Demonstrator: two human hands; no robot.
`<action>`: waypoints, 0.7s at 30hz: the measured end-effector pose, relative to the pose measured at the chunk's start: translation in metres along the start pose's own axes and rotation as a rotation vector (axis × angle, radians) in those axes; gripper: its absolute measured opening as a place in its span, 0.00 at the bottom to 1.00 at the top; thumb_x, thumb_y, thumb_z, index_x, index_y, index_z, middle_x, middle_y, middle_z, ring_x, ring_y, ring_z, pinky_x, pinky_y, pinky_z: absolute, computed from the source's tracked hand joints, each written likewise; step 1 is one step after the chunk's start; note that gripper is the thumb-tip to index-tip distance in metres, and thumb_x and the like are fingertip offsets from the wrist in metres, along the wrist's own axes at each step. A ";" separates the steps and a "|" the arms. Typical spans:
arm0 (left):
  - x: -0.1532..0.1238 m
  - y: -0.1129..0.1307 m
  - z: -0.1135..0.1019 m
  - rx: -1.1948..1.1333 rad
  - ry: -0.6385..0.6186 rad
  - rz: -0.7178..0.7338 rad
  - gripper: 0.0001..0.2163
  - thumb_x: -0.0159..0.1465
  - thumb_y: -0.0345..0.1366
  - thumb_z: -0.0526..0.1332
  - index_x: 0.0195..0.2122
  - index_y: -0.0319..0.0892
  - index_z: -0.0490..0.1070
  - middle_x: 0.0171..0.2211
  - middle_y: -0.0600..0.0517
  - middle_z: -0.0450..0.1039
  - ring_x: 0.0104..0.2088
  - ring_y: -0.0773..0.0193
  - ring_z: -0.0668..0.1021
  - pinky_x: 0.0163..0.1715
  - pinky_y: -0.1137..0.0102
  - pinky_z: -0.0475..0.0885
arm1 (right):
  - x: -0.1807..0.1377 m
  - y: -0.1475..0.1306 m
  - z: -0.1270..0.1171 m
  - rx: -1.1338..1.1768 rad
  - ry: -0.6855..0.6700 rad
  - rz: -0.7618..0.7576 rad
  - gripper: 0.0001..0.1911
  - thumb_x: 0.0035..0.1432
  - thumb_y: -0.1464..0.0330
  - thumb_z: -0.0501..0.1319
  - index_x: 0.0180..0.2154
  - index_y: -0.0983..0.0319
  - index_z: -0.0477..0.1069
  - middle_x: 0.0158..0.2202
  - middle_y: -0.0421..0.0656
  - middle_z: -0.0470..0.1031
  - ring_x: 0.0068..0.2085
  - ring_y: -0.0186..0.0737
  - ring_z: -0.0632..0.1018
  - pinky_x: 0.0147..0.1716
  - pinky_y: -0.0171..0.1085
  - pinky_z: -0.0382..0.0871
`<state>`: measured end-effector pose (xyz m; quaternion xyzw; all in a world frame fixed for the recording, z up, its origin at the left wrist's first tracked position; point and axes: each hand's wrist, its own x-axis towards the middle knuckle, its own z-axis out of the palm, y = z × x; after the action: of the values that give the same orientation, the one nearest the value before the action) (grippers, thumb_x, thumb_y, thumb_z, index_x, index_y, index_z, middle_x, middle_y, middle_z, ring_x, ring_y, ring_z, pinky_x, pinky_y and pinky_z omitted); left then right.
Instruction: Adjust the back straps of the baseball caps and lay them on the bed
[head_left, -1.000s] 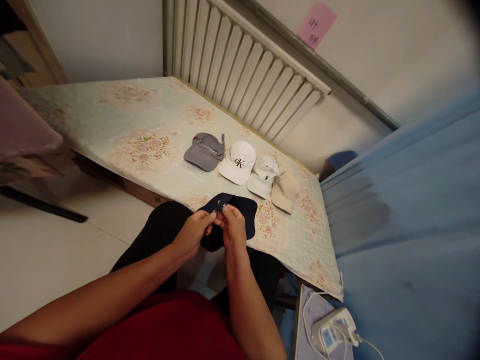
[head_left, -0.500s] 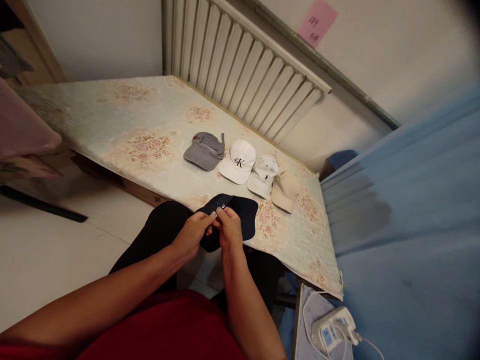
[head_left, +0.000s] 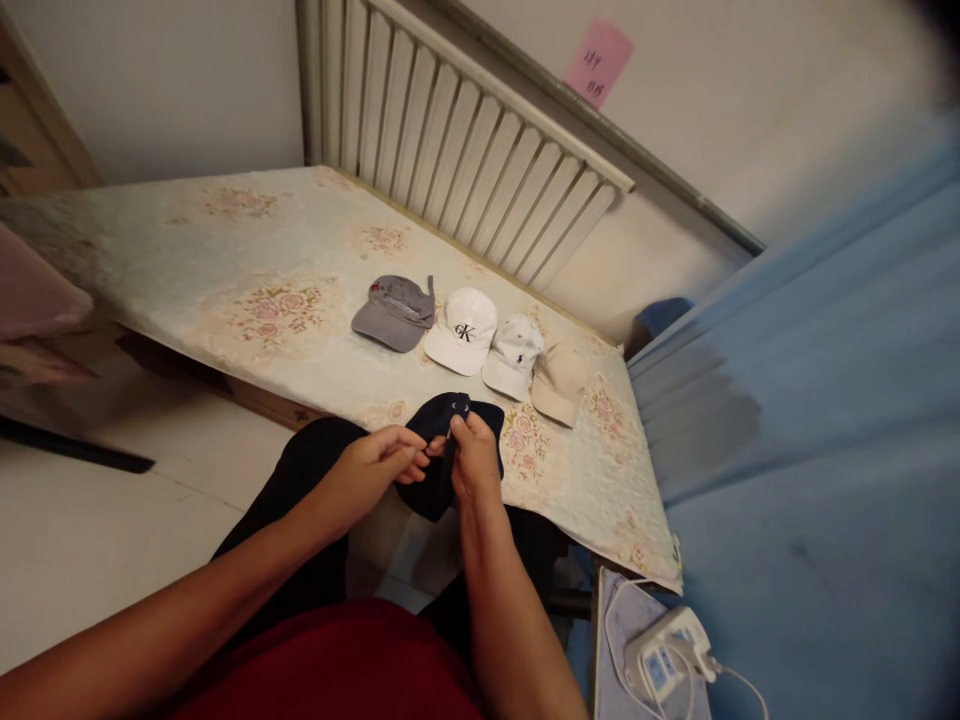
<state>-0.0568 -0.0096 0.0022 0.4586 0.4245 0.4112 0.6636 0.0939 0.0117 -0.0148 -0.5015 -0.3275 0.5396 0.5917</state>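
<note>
A dark navy cap [head_left: 442,470] hangs over the near edge of a floral mattress [head_left: 247,270]. My left hand [head_left: 371,470] pinches its back strap from the left, fingers closed. Beside it my right hand [head_left: 474,462] grips the same strap near a small metal buckle [head_left: 463,409]. Both hands touch each other over the cap. Farther up the mattress lie a grey cap [head_left: 393,311], a white cap [head_left: 463,328] with a black logo, a pale cap [head_left: 514,355] and a beige cap [head_left: 557,381] in a row.
A white ribbed radiator [head_left: 465,150] runs along the wall behind the mattress, with a pink note [head_left: 599,62] above it. Blue fabric [head_left: 810,450] fills the right side. A white charger with cable [head_left: 664,662] lies on grey cloth at the bottom right. Pale floor lies to the left.
Both hands have shifted a little along the navy cap's strap and the cap has bunched up narrower. The view has drifted, so everything sits slightly further left.
</note>
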 end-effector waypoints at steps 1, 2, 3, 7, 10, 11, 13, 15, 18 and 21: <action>0.003 0.003 -0.003 0.019 0.032 0.023 0.12 0.52 0.43 0.65 0.34 0.41 0.75 0.29 0.49 0.78 0.29 0.60 0.78 0.33 0.66 0.71 | 0.004 -0.009 -0.003 -0.019 -0.040 -0.005 0.10 0.48 0.62 0.62 0.30 0.60 0.67 0.16 0.32 0.67 0.16 0.31 0.68 0.18 0.32 0.64; 0.007 0.005 -0.006 0.035 0.066 0.046 0.12 0.52 0.43 0.64 0.34 0.41 0.74 0.28 0.50 0.77 0.28 0.61 0.77 0.32 0.67 0.70 | 0.010 -0.020 -0.005 -0.054 -0.074 -0.023 0.10 0.47 0.62 0.62 0.29 0.61 0.66 0.15 0.32 0.67 0.15 0.30 0.67 0.18 0.31 0.64; 0.012 0.006 -0.009 0.050 0.092 0.063 0.12 0.53 0.43 0.64 0.33 0.41 0.74 0.28 0.50 0.77 0.28 0.62 0.77 0.32 0.67 0.70 | 0.017 -0.033 -0.007 -0.110 -0.117 -0.028 0.10 0.47 0.62 0.63 0.28 0.60 0.65 0.14 0.32 0.66 0.15 0.30 0.67 0.17 0.31 0.64; 0.030 -0.002 -0.014 0.068 0.105 0.084 0.12 0.54 0.44 0.62 0.33 0.40 0.72 0.27 0.51 0.76 0.26 0.64 0.75 0.31 0.68 0.69 | 0.049 -0.091 -0.007 -0.213 -0.176 -0.106 0.12 0.46 0.64 0.66 0.23 0.60 0.63 0.13 0.31 0.63 0.13 0.27 0.64 0.13 0.28 0.55; 0.034 -0.006 -0.014 0.086 0.090 0.095 0.12 0.55 0.45 0.62 0.33 0.41 0.72 0.28 0.51 0.75 0.27 0.63 0.75 0.32 0.68 0.69 | 0.061 -0.133 -0.001 -0.224 -0.268 -0.203 0.10 0.48 0.66 0.65 0.24 0.61 0.66 0.16 0.32 0.65 0.14 0.26 0.64 0.14 0.28 0.52; 0.035 -0.006 -0.014 0.090 0.093 0.104 0.12 0.56 0.45 0.61 0.34 0.41 0.71 0.29 0.51 0.76 0.28 0.63 0.75 0.32 0.68 0.70 | 0.061 -0.143 0.000 -0.232 -0.324 -0.242 0.09 0.48 0.65 0.65 0.24 0.61 0.66 0.17 0.32 0.65 0.15 0.26 0.65 0.15 0.28 0.52; 0.035 -0.007 -0.014 0.099 0.114 0.133 0.12 0.57 0.45 0.61 0.35 0.41 0.71 0.30 0.51 0.76 0.28 0.63 0.76 0.32 0.68 0.70 | 0.059 -0.154 -0.002 -0.273 -0.407 -0.283 0.09 0.50 0.64 0.64 0.26 0.62 0.69 0.17 0.32 0.65 0.17 0.27 0.65 0.18 0.28 0.56; 0.035 -0.010 -0.014 0.112 0.136 0.165 0.12 0.58 0.45 0.60 0.35 0.42 0.71 0.30 0.51 0.76 0.28 0.63 0.76 0.32 0.68 0.70 | 0.055 -0.150 -0.010 -0.323 -0.434 -0.281 0.08 0.51 0.64 0.64 0.28 0.62 0.71 0.18 0.34 0.68 0.19 0.28 0.68 0.22 0.30 0.60; 0.038 -0.023 -0.012 0.167 0.107 0.166 0.10 0.58 0.44 0.60 0.34 0.42 0.72 0.28 0.52 0.75 0.27 0.63 0.76 0.31 0.69 0.69 | 0.054 -0.123 -0.030 -0.379 -0.407 -0.234 0.07 0.48 0.65 0.64 0.27 0.62 0.72 0.21 0.35 0.71 0.22 0.30 0.70 0.25 0.31 0.63; 0.039 -0.039 -0.008 0.277 -0.002 0.066 0.09 0.54 0.42 0.61 0.29 0.42 0.71 0.24 0.53 0.74 0.23 0.63 0.75 0.26 0.70 0.67 | 0.054 -0.085 -0.052 -0.468 -0.404 -0.128 0.07 0.46 0.65 0.65 0.26 0.62 0.72 0.21 0.35 0.70 0.22 0.30 0.69 0.26 0.32 0.63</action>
<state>-0.0465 0.0194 -0.0441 0.5601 0.4612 0.3697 0.5804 0.1796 0.0585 0.0427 -0.4850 -0.5845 0.5000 0.4161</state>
